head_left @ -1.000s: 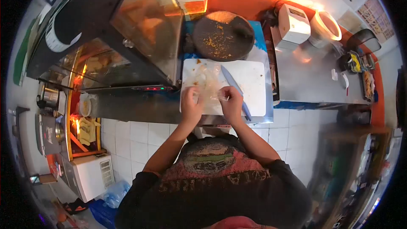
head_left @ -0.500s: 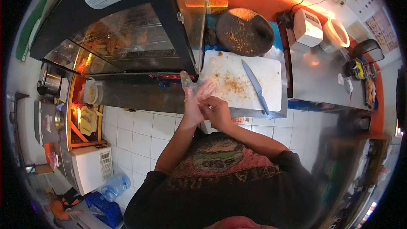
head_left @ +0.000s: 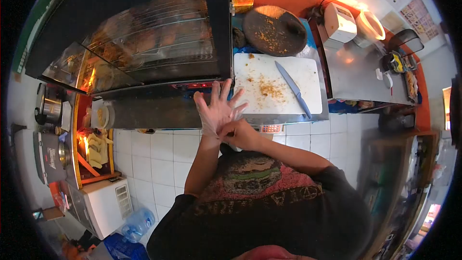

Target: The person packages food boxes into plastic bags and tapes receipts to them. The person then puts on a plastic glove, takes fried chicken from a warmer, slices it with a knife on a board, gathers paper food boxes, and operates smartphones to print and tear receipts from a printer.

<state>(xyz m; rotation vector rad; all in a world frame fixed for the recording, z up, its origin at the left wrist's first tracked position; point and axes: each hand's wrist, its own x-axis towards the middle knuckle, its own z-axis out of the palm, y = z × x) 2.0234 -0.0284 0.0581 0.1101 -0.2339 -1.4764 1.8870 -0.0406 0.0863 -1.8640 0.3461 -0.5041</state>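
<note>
A clear plastic glove (head_left: 210, 119) covers my left hand (head_left: 220, 105), whose fingers are spread wide, palm showing. Nothing lies in that palm. My right hand (head_left: 239, 134) is bare and pinches the glove's cuff at the left wrist. Both hands are held in front of my body, just short of a white cutting board (head_left: 308, 70). On the board lie a knife (head_left: 291, 86) with a blue-grey handle and scattered brown crumbs (head_left: 272, 89).
Behind the board sits a dark round stone mortar (head_left: 284, 34) with crumbs in it. To the left stands a heated glass display cabinet (head_left: 222, 34) with food on racks. A steel counter (head_left: 349, 77) is at right; a large water bottle (head_left: 138, 224) stands on the tiled floor.
My left fingers have spread apart and straightened inside the glove. My right hand has shifted down toward the left wrist, still pinching the plastic. The camera view has shifted slightly.
</note>
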